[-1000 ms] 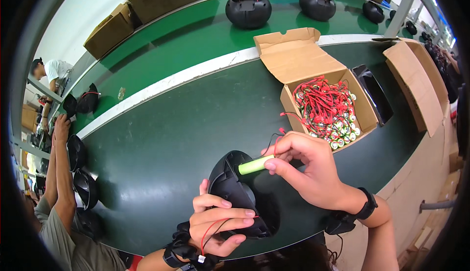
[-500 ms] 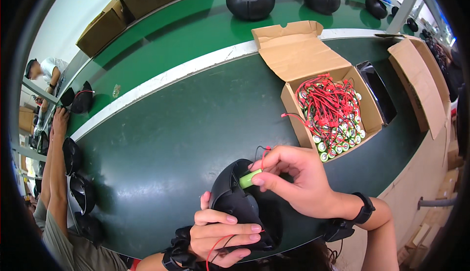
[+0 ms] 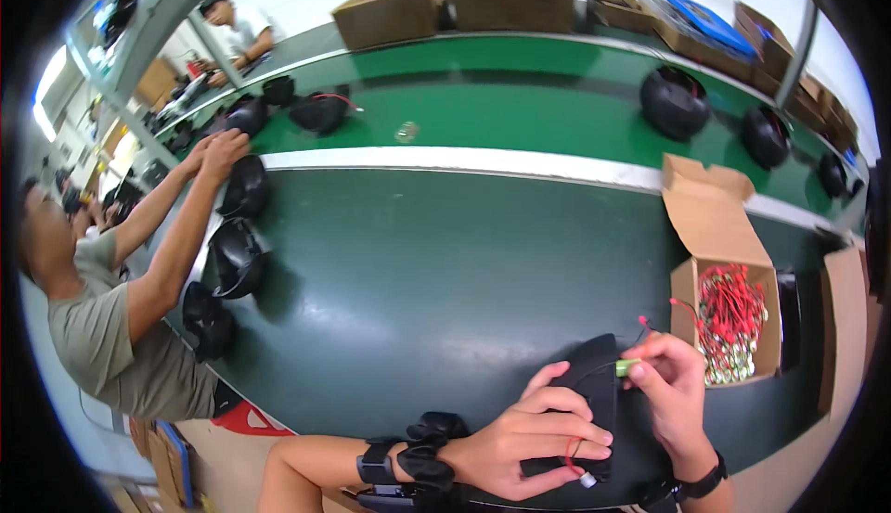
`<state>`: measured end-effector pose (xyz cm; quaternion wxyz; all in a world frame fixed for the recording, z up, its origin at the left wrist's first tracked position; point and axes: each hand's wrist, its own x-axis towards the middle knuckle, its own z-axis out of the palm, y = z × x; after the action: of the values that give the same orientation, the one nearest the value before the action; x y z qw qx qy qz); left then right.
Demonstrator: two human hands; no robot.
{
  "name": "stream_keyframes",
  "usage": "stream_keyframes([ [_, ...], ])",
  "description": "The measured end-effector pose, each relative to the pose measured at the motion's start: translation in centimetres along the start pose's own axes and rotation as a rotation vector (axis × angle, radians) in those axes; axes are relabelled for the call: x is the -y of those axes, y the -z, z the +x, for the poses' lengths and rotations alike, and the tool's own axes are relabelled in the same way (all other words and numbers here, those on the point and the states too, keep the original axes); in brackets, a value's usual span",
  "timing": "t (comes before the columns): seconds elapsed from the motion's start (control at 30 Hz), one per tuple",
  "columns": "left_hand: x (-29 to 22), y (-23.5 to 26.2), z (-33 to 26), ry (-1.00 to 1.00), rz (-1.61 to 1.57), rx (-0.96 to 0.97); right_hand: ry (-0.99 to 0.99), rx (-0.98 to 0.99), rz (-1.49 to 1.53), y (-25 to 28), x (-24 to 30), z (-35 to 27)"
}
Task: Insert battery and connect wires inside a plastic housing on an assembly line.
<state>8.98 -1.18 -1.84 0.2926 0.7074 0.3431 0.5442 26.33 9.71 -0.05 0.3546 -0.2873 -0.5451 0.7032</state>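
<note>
My left hand [image 3: 520, 434] is wrapped over a rounded black plastic housing [image 3: 594, 365], steadying it at the table's front. Between the thumb and fingers of my right hand [image 3: 676, 388] is a small green battery [image 3: 627, 365] with thin wires. Its inner end meets the right side of the housing; how deep it sits is hidden. A red wire with a white connector [image 3: 587, 480] hangs out by my left fingers. To the right, an open cardboard box [image 3: 685, 286] holds many green batteries with red and black leads [image 3: 733, 304].
Several black housings [image 3: 237, 258] line the table's left edge, where a co-worker [image 3: 139, 327] reaches forward. More housings [image 3: 675, 103] stand on the green conveyor belt [image 3: 501, 105] beyond a white rail. A dark flat object [image 3: 789, 318] and another carton [image 3: 845, 318] lie right of the battery box.
The view has swung left, so my hands and the box appear further right. My right hand still pinches the battery at the housing; my left hand keeps its hold.
</note>
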Motion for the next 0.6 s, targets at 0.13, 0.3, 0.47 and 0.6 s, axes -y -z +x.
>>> stream_keyframes([
  [0.13,-0.4,0.2,-0.3,-0.034,-0.019,-0.038,-0.133,-0.028,0.059,0.3,0.0,0.2],
  [0.3,-0.3,0.1,0.3,-0.078,-0.03,-0.028,0.005,-0.048,-0.034,-0.4,-0.2,0.0],
  [0.47,0.1,0.1,0.5,-0.109,-0.047,-0.063,-0.012,-0.012,0.096,-0.1,-1.1,0.3],
  [0.6,0.1,0.1,0.3,-0.102,-0.046,-0.083,0.172,0.03,-0.113,0.0,-1.1,1.0],
])
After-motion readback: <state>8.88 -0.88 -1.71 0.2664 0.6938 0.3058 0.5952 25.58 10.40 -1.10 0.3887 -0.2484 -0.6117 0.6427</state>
